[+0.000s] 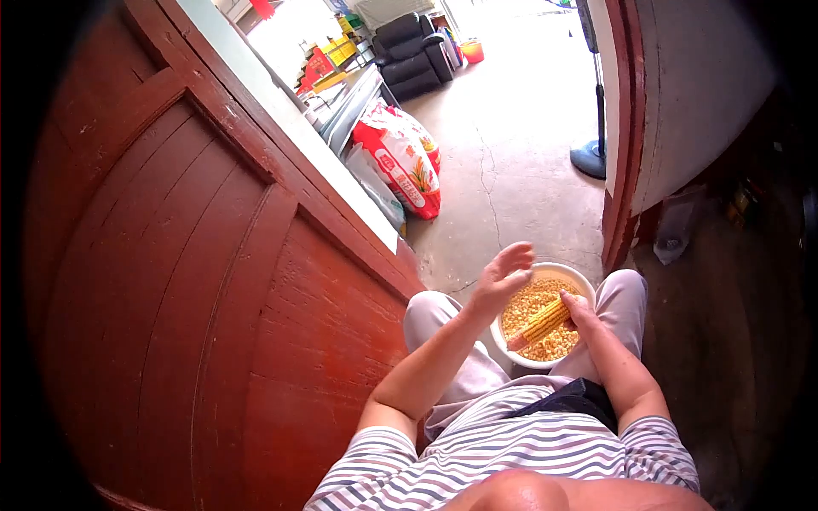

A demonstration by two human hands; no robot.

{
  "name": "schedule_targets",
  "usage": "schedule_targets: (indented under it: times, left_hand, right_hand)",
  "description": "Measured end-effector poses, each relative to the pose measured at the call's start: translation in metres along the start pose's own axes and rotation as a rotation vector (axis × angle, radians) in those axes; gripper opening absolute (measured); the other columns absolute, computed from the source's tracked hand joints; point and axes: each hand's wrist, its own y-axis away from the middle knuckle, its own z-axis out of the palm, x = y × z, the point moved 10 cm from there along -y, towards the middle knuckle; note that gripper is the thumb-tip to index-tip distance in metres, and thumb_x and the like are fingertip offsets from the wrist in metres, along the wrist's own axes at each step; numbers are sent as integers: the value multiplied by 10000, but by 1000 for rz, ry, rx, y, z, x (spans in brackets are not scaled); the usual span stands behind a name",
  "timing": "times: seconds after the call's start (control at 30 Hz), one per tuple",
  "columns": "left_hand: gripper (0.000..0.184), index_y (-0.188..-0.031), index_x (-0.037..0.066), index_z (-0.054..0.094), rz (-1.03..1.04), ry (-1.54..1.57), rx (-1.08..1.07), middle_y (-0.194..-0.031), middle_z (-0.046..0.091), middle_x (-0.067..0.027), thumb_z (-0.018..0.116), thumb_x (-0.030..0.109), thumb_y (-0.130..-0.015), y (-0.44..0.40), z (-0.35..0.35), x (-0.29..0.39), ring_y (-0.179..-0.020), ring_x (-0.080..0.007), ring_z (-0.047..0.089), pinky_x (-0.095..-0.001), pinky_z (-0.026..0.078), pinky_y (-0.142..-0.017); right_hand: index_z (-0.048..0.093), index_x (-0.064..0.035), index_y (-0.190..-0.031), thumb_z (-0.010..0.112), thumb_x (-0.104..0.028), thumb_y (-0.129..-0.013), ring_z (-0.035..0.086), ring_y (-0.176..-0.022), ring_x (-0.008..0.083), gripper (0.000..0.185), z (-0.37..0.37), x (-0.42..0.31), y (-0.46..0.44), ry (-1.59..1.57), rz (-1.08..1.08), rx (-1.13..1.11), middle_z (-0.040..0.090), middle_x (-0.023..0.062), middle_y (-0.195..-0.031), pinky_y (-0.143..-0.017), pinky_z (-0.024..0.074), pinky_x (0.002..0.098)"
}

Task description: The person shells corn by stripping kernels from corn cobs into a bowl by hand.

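Observation:
A white bucket (582, 277) full of loose yellow corn kernels (521, 307) stands between my knees. Over it, my right hand (579, 310) grips one end of a corn cob (545, 321), which slants down to the left. Rows of kernels still cover much of the cob, while its lower left tip looks bare and pinkish. My left hand (506, 278) is raised above the bucket's left rim, apart from the cob, with its fingers stretched out and nothing in them.
A red wooden door (281, 315) rises close on my left, and a red door frame (626, 145) stands on the right. Ahead are a red and white sack (400, 162), a black armchair (413, 55), an orange bucket (472, 51) and a blue stand base (588, 159).

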Motion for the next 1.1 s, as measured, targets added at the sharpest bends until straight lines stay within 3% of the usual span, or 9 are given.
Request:
schedule_targets:
  times: [0.07,0.13,0.23,0.3,0.4,0.53,0.97,1.03,1.1]
  left_hand:
    - [319,-1141,70,513,-322,145,290,-1065,546,-41,519,115,-825,12,-53,-82,-1002,-169,506,-359,436,-809]
    - [264,-1064,102,566,-406,333,335,-958,553,-16,505,144,-810,32,-86,-175,-885,-132,510,-294,443,-694]
    - [201,-976,104,585,-539,406,471,-876,551,-21,467,126,-814,77,-91,-255,-819,-148,502,-344,449,-664]
    - [167,-914,92,588,-607,427,559,-875,551,-31,460,114,-809,95,-82,-265,-824,-166,506,-389,454,-665]
    - [149,-918,74,573,-477,409,498,-928,584,-68,465,76,-815,84,-78,-242,-884,-186,531,-394,462,-704]
    - [153,-906,64,576,-549,397,582,-942,589,-74,455,77,-813,96,-92,-252,-893,-186,538,-393,465,-708]
    - [168,-904,58,589,-592,303,513,-909,601,-74,453,91,-811,95,-78,-263,-878,-198,563,-376,472,-692]
    - [170,-908,59,590,-598,295,506,-915,603,-74,455,93,-810,95,-77,-259,-886,-199,565,-376,472,-695]
    - [171,-911,59,590,-603,289,502,-921,604,-74,458,95,-809,96,-76,-257,-893,-200,567,-375,472,-699]
  right_hand:
    - [534,-71,-773,516,-465,-849,400,-372,129,401,-1,-4,5,53,2,31,447,18,-535,-340,331,263]
    - [543,-60,-787,518,-473,-844,413,-378,136,417,-2,-5,7,17,-2,49,463,28,-552,-343,347,263]
    - [547,-54,-789,523,-465,-843,427,-397,136,415,-3,4,-1,47,17,50,478,32,-581,-347,358,262]
    - [551,-49,-776,522,-450,-848,427,-397,134,409,-3,5,0,60,32,63,479,29,-569,-348,353,262]
    - [560,-57,-736,525,-441,-847,434,-390,139,402,1,4,0,55,4,-1,480,32,-547,-346,335,269]
    - [557,-54,-724,521,-442,-849,436,-382,141,408,-2,6,-3,62,-3,32,484,38,-542,-343,335,274]
    - [523,-81,-694,473,-452,-875,395,-332,126,416,0,4,1,85,-11,26,445,24,-489,-309,294,258]
    - [565,-39,-754,503,-467,-854,460,-387,156,444,-2,7,-4,112,-19,23,501,52,-540,-350,359,282]
    - [565,-40,-753,508,-466,-851,460,-386,157,442,-2,10,-7,115,-11,21,500,53,-540,-350,360,283]
